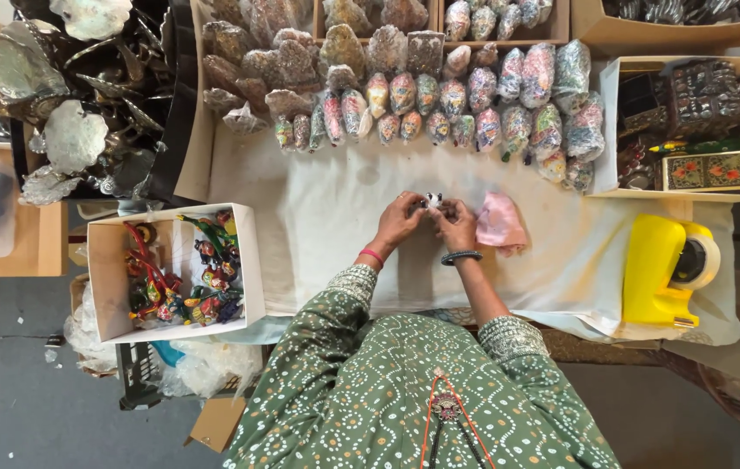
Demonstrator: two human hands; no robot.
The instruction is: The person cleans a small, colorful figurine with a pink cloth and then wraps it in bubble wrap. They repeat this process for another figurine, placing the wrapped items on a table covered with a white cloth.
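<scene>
A wide worktable covered with a creased off-white cloth (335, 200) fills the middle, with a bare pale wooden tabletop (35, 239) beside it at the left edge. Below both lies a grey, scuffed concrete floor (13, 399), evenly and softly lit without hard shadows.

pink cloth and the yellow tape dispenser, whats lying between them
Nothing: the head view shows only bare white table cover between the pink cloth and the yellow tape dispenser.
</scene>
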